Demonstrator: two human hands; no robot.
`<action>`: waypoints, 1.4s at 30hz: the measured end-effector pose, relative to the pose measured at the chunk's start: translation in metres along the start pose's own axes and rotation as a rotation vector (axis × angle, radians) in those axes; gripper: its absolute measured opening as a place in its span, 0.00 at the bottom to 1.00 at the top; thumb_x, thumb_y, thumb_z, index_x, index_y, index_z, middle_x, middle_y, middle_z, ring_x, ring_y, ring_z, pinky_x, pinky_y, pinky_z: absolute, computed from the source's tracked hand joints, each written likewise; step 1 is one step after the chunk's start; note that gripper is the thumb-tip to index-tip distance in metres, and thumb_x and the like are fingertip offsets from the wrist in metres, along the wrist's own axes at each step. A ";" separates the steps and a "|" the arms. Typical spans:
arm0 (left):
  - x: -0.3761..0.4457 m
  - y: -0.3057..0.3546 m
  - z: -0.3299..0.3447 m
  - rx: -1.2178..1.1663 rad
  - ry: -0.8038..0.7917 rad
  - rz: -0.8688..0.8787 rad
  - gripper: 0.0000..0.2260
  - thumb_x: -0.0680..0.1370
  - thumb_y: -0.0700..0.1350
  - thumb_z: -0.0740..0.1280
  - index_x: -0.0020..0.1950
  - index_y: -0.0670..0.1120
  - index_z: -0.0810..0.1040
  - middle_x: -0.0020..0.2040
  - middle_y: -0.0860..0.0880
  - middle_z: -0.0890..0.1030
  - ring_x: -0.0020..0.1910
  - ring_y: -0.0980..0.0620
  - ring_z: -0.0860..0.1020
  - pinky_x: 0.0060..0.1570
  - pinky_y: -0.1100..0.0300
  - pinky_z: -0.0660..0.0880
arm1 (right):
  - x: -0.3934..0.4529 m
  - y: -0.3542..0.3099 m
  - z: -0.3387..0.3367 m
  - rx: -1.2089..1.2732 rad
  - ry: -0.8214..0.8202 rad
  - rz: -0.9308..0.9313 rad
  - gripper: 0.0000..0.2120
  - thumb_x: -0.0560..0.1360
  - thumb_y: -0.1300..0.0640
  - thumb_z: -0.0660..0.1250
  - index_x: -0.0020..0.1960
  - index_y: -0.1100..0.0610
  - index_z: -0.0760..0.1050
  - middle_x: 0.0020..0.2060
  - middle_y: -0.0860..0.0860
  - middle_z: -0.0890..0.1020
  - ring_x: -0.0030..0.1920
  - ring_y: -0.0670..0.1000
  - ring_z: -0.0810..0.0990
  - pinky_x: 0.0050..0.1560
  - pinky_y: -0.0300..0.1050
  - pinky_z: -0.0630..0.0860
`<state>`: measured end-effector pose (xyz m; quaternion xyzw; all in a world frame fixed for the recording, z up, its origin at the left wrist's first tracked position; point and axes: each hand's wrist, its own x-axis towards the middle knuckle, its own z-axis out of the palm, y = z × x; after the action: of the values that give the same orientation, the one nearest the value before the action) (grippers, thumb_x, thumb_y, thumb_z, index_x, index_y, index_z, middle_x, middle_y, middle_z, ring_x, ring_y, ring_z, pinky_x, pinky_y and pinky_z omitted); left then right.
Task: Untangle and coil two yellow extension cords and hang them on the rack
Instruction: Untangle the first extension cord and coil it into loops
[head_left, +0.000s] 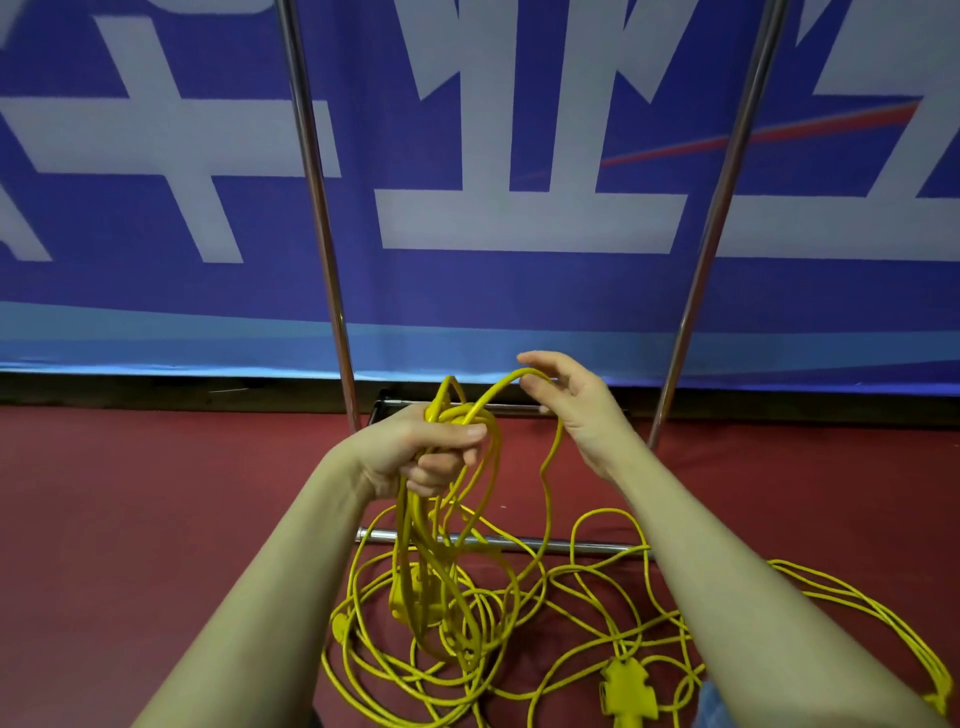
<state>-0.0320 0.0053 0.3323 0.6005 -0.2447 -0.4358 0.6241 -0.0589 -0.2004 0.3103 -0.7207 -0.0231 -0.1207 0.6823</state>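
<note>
My left hand (423, 451) grips a bunch of coiled yellow extension cord (457, 415), whose loops hang down from the fist. My right hand (569, 400) is raised beside it, thumb and fingers pinching a strand of the same cord that arcs over to the bunch. More yellow cord lies tangled on the red floor (519, 623) below my hands, with a yellow socket block (623, 686) at the lower right. The metal rack's two upright poles (317, 208) stand just behind, and its lower crossbar (566, 545) runs under the hanging loops.
A large blue banner with white characters (467, 156) covers the wall behind the rack. Red floor (130, 519) spreads to the left and right. The right pole (722, 208) leans outward toward the top. Cord loops trail off to the lower right edge (883, 623).
</note>
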 end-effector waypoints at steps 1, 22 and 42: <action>-0.001 0.000 -0.001 -0.006 -0.023 0.009 0.19 0.60 0.58 0.81 0.31 0.46 0.79 0.18 0.54 0.63 0.15 0.61 0.59 0.19 0.72 0.58 | 0.001 0.001 0.001 0.002 -0.053 0.010 0.11 0.77 0.59 0.66 0.59 0.56 0.75 0.53 0.49 0.79 0.48 0.35 0.78 0.49 0.30 0.72; -0.002 0.004 -0.012 -0.153 -0.279 0.066 0.13 0.73 0.53 0.72 0.38 0.43 0.82 0.20 0.53 0.71 0.15 0.62 0.66 0.19 0.72 0.64 | 0.015 0.011 0.023 0.107 -0.610 0.262 0.44 0.63 0.26 0.63 0.56 0.66 0.73 0.38 0.52 0.83 0.41 0.48 0.81 0.44 0.40 0.74; -0.003 0.001 -0.020 -0.261 0.515 0.234 0.14 0.71 0.50 0.66 0.31 0.43 0.82 0.19 0.53 0.60 0.20 0.56 0.65 0.24 0.65 0.65 | -0.007 -0.008 -0.006 0.201 -0.453 0.306 0.11 0.73 0.55 0.68 0.40 0.59 0.68 0.24 0.46 0.68 0.22 0.44 0.66 0.27 0.38 0.71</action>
<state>-0.0165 0.0184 0.3305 0.5740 -0.0879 -0.2223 0.7832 -0.0686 -0.2043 0.3171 -0.6534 -0.0778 0.1504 0.7379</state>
